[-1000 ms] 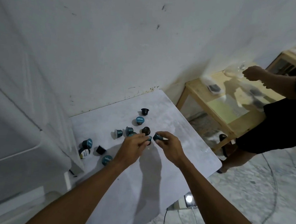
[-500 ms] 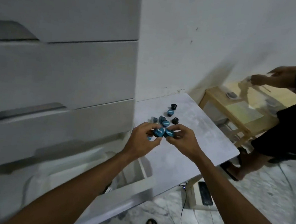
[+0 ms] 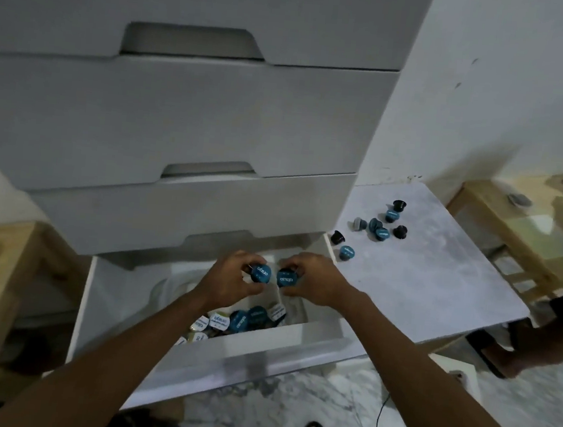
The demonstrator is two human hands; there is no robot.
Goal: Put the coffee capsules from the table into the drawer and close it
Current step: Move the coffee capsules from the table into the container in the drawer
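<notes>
Head camera view, looking down at a white chest of drawers with its bottom drawer (image 3: 225, 356) pulled open. Both hands are held over the open drawer, near its back edge. The left hand (image 3: 232, 277) has its fingers closed around a blue-lidded capsule (image 3: 261, 273); the right hand (image 3: 315, 280) pinches a second blue capsule (image 3: 286, 278) between fingers and thumb. The two capsules are just beside each other, lids facing the camera. Below the hands, a heap of stored capsules (image 3: 246, 318), with blue and white lids, lies against the drawer's front wall. To the right of the drawer stands a grey marble-look table (image 3: 420, 288). Eight loose capsules (image 3: 375, 227), blue, grey and black, sit in a scattered group near the table's back left corner, two of them close to its left edge beside the drawer.
</notes>
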